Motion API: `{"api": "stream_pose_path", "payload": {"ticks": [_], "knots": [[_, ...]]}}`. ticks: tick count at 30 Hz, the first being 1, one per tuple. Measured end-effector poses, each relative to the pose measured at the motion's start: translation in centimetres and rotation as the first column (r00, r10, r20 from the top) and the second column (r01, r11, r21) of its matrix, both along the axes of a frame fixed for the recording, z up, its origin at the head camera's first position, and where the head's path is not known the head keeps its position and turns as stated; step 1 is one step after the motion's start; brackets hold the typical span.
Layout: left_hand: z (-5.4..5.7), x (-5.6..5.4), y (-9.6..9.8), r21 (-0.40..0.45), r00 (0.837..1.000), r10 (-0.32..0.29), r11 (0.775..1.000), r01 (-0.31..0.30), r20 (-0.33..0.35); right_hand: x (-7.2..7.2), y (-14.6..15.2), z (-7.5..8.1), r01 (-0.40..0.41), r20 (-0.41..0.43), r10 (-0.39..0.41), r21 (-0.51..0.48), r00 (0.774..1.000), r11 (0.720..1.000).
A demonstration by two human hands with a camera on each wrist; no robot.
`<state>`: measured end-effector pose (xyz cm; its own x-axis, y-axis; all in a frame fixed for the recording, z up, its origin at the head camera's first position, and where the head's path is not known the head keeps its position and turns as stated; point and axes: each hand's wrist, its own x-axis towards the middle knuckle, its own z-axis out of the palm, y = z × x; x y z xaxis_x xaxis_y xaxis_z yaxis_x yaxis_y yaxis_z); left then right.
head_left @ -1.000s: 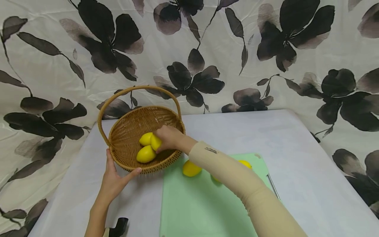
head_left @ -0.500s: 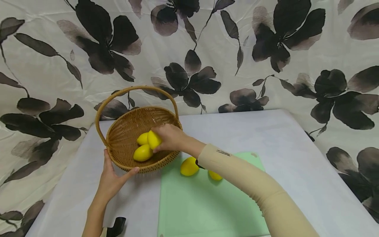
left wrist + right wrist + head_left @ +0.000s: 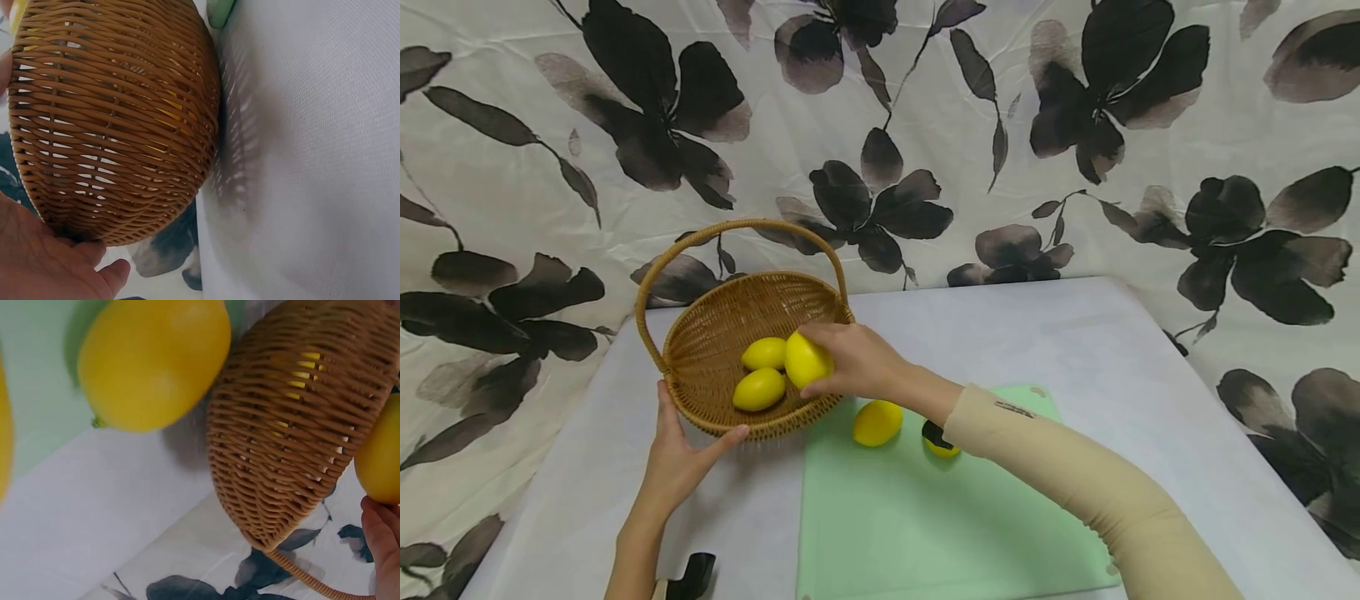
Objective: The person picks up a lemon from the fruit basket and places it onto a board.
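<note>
A brown wicker basket (image 3: pixel 707 358) with an arched handle stands at the left of the table. My left hand (image 3: pixel 677 458) grips its near left side, fingers at the rim and thumb spread along the front, as the left hand (image 3: pixel 50 256) in the left wrist view also shows. Between the thumb and fingers of my right hand (image 3: pixel 865 362) is a yellow lemon (image 3: pixel 807 360), held at the basket's right rim. Two other lemons lie inside, one lemon (image 3: pixel 764 353) behind the other lemon (image 3: pixel 759 389). The right wrist view shows the held lemon (image 3: pixel 381 456) beside the rim.
A light green cutting board (image 3: pixel 925 525) lies right of the basket. On it rest a lemon (image 3: pixel 877 423) and another lemon (image 3: pixel 942 448), partly covered by the black wrist strap. White cloth (image 3: pixel 1112 358) covers the table; a floral curtain (image 3: pixel 970 167) hangs behind.
My right hand has drawn the lemon up and rightward, away from the two in the basket, toward the rim. My left hand keeps its place on the basket. The view has shifted slightly.
</note>
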<state>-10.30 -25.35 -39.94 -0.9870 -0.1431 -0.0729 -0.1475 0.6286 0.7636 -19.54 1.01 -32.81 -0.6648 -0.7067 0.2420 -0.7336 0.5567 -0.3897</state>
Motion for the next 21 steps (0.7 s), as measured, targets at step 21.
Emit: {"api": "stream_pose_path", "payload": {"ticks": [21], "knots": [[-0.1,0.0,0.0,0.010,1.000,0.001,1.000,-0.001,-0.031,5.7,6.1,-3.5,-0.071,-0.068,0.053,-0.301,0.996,0.951]]}}
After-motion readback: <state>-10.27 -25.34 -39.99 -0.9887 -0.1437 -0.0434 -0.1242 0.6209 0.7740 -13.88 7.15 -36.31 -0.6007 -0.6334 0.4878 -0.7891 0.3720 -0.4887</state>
